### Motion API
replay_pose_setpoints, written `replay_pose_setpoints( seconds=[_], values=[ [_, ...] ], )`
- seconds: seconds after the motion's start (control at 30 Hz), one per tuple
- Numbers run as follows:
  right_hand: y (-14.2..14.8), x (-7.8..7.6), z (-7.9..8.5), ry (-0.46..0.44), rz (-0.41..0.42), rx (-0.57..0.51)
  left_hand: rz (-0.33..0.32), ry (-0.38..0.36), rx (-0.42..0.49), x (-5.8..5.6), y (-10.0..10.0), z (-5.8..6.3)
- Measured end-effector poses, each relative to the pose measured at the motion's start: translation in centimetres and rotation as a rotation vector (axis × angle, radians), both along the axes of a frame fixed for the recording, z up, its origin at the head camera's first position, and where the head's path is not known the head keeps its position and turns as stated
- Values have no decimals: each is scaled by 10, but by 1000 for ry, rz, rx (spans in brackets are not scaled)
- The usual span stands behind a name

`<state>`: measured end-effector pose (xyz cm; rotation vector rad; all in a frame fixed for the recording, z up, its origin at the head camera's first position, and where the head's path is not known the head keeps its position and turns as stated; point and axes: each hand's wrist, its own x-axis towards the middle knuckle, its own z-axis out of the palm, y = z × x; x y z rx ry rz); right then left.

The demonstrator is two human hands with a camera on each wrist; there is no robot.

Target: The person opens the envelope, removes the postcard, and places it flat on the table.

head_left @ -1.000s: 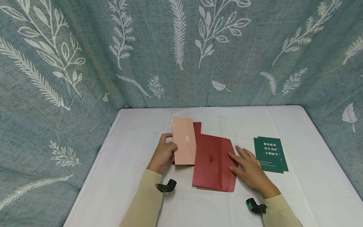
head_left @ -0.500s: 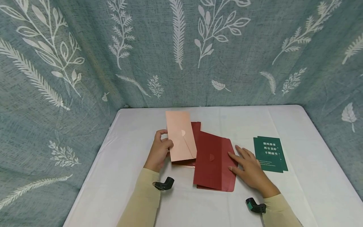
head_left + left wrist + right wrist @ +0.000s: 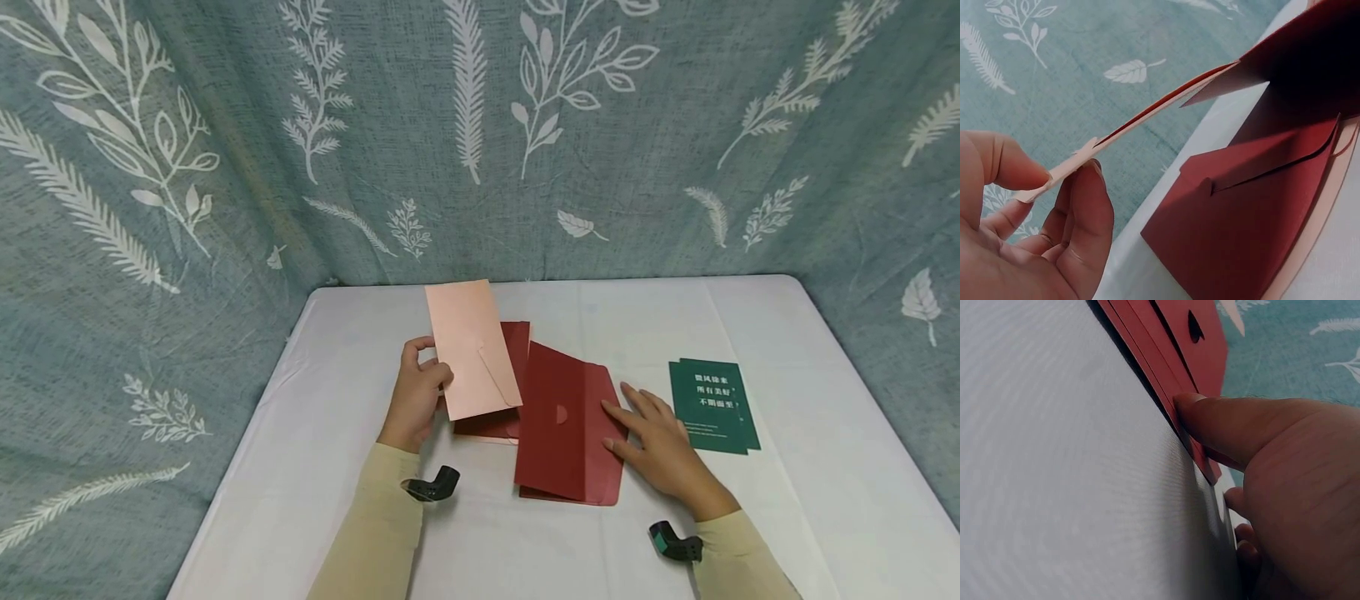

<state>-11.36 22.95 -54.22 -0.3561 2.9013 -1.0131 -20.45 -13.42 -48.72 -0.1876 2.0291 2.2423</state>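
In the head view a pale pink envelope (image 3: 468, 342) is raised off the table and tilted, its left edge pinched between the thumb and fingers of my left hand (image 3: 415, 392). Beneath it lies a dark red envelope (image 3: 516, 343), with a pink edge showing under that one. To the right, a red envelope (image 3: 551, 442) has its left side lifted, close to the pink envelope's right edge; the left wrist view shows the two meeting or overlapping. My right hand (image 3: 660, 450) rests its fingertips on the red envelope's right edge, fingers spread and nearly straight.
Dark green cards (image 3: 711, 408) with white lettering overlap at the right, just beyond my right hand. Everything lies on a white-covered table (image 3: 360, 333). A green leaf-patterned curtain (image 3: 405, 108) hangs behind and at both sides.
My left hand has moved left and away from me, raising and tilting the pink envelope. The red envelope's left side has lifted. My right hand has stayed in place.
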Motion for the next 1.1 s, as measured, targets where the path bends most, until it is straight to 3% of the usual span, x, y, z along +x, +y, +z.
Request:
replay_pose_setpoints(
  seconds=[0.33,0.7,1.1],
  values=[
    [-1,0,1,12,-9,14,-19,4,47,-1,4,1],
    [-1,-1,1,10,-14,11,-144,-72,92,7,25,-9],
    [-1,-1,0,4,-13,16,-301,-132,18,19,46,-24]
  ],
)
